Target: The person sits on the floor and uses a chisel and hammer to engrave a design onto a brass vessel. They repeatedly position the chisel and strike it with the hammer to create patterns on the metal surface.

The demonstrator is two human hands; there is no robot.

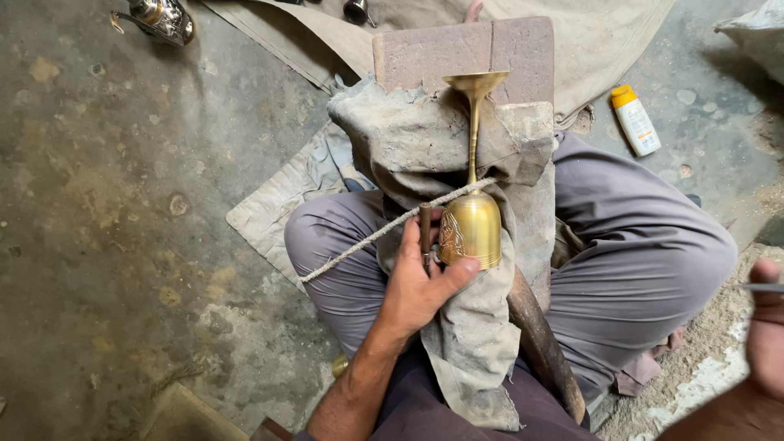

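Fingers (454,273) of left hand (416,286) clamped on engraved brass goblet (471,220), rope (384,231) across stem, right hand (766,327) fingers unclear.

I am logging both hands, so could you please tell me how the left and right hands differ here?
The left hand rests over the lap, thumb against the brass goblet and fingers around a small brown tool. The right hand sits at the frame's edge, away from the goblet, with a thin metal piece. Both are bare.

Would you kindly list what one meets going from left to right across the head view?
Metal teapot → left hand → brass goblet → yellow-capped bottle → right hand.
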